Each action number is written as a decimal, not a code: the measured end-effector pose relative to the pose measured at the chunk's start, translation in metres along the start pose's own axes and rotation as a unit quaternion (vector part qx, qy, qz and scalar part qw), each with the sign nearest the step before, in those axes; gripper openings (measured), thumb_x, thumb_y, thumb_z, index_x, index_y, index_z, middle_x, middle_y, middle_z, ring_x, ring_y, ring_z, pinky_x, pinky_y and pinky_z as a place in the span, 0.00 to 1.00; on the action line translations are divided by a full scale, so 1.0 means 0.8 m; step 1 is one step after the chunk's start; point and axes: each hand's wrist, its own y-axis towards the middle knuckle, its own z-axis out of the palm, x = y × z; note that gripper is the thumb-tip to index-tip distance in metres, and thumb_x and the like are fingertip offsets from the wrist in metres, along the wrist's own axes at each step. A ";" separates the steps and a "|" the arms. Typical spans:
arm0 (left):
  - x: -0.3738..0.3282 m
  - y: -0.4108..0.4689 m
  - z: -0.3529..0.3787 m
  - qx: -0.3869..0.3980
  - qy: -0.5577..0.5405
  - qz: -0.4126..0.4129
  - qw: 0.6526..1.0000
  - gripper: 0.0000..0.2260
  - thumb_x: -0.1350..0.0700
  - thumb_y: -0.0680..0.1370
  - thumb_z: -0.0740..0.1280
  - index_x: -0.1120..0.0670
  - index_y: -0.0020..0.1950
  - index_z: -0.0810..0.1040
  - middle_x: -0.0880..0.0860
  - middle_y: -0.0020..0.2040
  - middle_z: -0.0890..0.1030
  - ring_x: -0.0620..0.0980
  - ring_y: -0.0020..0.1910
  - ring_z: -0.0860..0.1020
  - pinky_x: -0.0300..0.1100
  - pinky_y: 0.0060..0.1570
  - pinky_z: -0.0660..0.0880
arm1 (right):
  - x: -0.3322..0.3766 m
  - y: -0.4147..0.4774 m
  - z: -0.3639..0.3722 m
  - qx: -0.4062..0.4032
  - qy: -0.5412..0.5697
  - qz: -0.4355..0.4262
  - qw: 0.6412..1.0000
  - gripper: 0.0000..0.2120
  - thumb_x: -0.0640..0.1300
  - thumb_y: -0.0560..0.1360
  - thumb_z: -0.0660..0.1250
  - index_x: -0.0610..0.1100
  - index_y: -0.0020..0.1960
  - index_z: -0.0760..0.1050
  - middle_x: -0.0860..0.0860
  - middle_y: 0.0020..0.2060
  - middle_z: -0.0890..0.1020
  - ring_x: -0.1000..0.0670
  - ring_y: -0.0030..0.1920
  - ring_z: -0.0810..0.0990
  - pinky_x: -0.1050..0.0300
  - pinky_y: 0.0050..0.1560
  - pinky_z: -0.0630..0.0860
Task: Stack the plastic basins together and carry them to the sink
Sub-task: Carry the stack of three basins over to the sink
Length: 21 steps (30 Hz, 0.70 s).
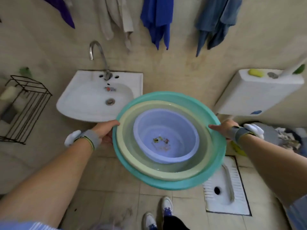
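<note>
Beside sink (93, 97), both hands' grips clasp stacked basins (169, 140)

Three nested basins (169, 178) — right of the sink (86, 103), left of the cistern (259, 95).

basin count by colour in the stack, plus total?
Teal basin, outermost: 1
Pale yellow basin, middle: 1
Lilac basin, innermost: 1
Total: 3, nested, held at the teal rim by the left hand and right hand, just right of the sink.
</note>
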 end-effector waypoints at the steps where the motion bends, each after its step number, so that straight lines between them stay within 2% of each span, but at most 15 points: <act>1: 0.015 0.009 -0.007 0.005 -0.001 -0.015 1.000 0.12 0.49 0.74 0.68 0.58 0.43 0.75 0.57 0.31 0.75 0.52 0.22 0.74 0.39 0.24 0.74 | 0.003 0.007 0.014 0.021 0.003 0.009 1.000 0.21 0.59 0.66 0.75 0.41 0.42 0.79 0.45 0.36 0.83 0.46 0.36 0.83 0.54 0.33 0.81; 4: 0.067 0.027 -0.022 0.017 0.009 -0.081 0.997 0.13 0.48 0.72 0.70 0.57 0.45 0.76 0.57 0.37 0.76 0.55 0.33 0.76 0.43 0.37 0.75 | 0.014 0.018 0.055 0.096 -0.027 0.018 0.995 0.20 0.55 0.66 0.77 0.40 0.46 0.78 0.44 0.37 0.82 0.45 0.37 0.82 0.52 0.38 0.82; 7: 0.120 0.034 -0.038 0.044 0.018 -0.144 0.988 0.14 0.49 0.73 0.70 0.59 0.48 0.76 0.57 0.40 0.76 0.55 0.36 0.76 0.44 0.41 0.73 | 0.032 0.024 0.091 0.165 -0.081 0.002 0.983 0.15 0.54 0.71 0.74 0.43 0.45 0.76 0.45 0.35 0.79 0.48 0.31 0.77 0.60 0.30 0.75; 10: 0.165 0.024 -0.052 0.067 0.019 -0.186 0.980 0.15 0.50 0.74 0.68 0.59 0.55 0.75 0.57 0.41 0.77 0.55 0.37 0.77 0.46 0.48 0.71 | 0.050 0.035 0.130 0.225 -0.133 -0.009 0.965 0.25 0.58 0.71 0.72 0.38 0.54 0.78 0.40 0.45 0.85 0.48 0.31 0.78 0.61 0.32 0.74; 12: 0.199 0.015 -0.062 0.057 0.001 -0.206 0.977 0.15 0.52 0.76 0.67 0.59 0.59 0.74 0.57 0.42 0.76 0.55 0.38 0.77 0.48 0.52 0.70 | 0.069 0.040 0.161 0.253 -0.165 -0.022 0.953 0.26 0.59 0.71 0.71 0.36 0.54 0.79 0.40 0.46 0.85 0.47 0.31 0.79 0.61 0.32 0.75; 15: 0.239 -0.001 -0.078 0.041 -0.027 -0.233 0.971 0.17 0.53 0.77 0.66 0.60 0.63 0.74 0.58 0.42 0.77 0.55 0.39 0.76 0.48 0.52 0.70 | 0.097 0.036 0.198 0.284 -0.211 -0.049 0.934 0.23 0.58 0.72 0.70 0.36 0.51 0.79 0.42 0.40 0.84 0.47 0.30 0.80 0.60 0.30 0.76; 19: 0.284 -0.018 -0.110 0.008 -0.072 -0.253 0.965 0.11 0.55 0.77 0.67 0.57 0.57 0.75 0.59 0.41 0.77 0.56 0.36 0.75 0.46 0.46 0.72 | 0.136 0.023 0.250 0.327 -0.234 -0.061 0.914 0.19 0.58 0.73 0.69 0.40 0.42 0.78 0.46 0.34 0.83 0.48 0.30 0.81 0.60 0.28 0.76; 21: 0.303 -0.023 -0.124 -0.013 -0.091 -0.261 0.961 0.08 0.55 0.76 0.68 0.55 0.53 0.75 0.58 0.41 0.76 0.56 0.37 0.75 0.47 0.48 0.72 | 0.155 0.017 0.278 0.333 -0.248 -0.066 0.907 0.20 0.58 0.73 0.69 0.39 0.45 0.78 0.44 0.37 0.83 0.46 0.32 0.82 0.57 0.32 0.79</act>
